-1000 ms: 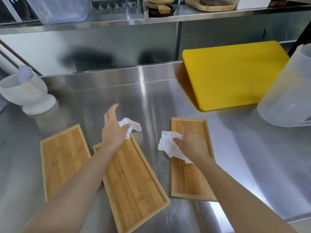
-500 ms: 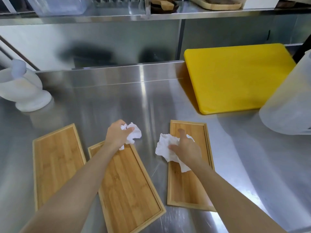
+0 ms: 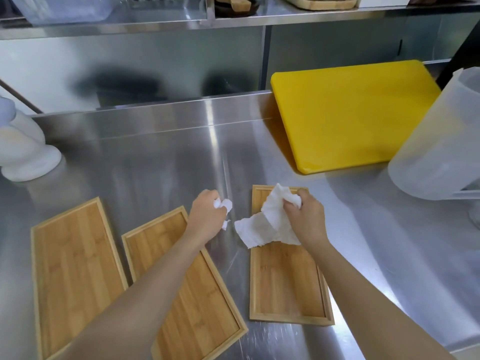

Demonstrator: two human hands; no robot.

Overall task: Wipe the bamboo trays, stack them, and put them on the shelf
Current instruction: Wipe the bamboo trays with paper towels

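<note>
Three bamboo trays lie flat on the steel counter: the left tray [image 3: 75, 268], the middle tray [image 3: 197, 307] angled under my left forearm, and the right tray [image 3: 285, 289]. My left hand [image 3: 206, 216] is closed on a small crumpled white paper towel [image 3: 226, 205] just past the middle tray's far right corner. My right hand [image 3: 307, 216] grips a larger white paper towel [image 3: 267, 224] that hangs over the far end of the right tray. The steel shelf [image 3: 233, 20] runs along the top.
A yellow cutting board [image 3: 350, 113] leans at the back right. A translucent plastic jug [image 3: 441, 141] stands at the right edge. A white mortar [image 3: 23, 152] sits at the far left. The shelf holds a clear container [image 3: 62, 9] and wooden boards [image 3: 322, 2].
My left hand closed on its small towel and moved right, off the middle tray. My right hand bunched and lifted its towel from lying flat on the right tray.
</note>
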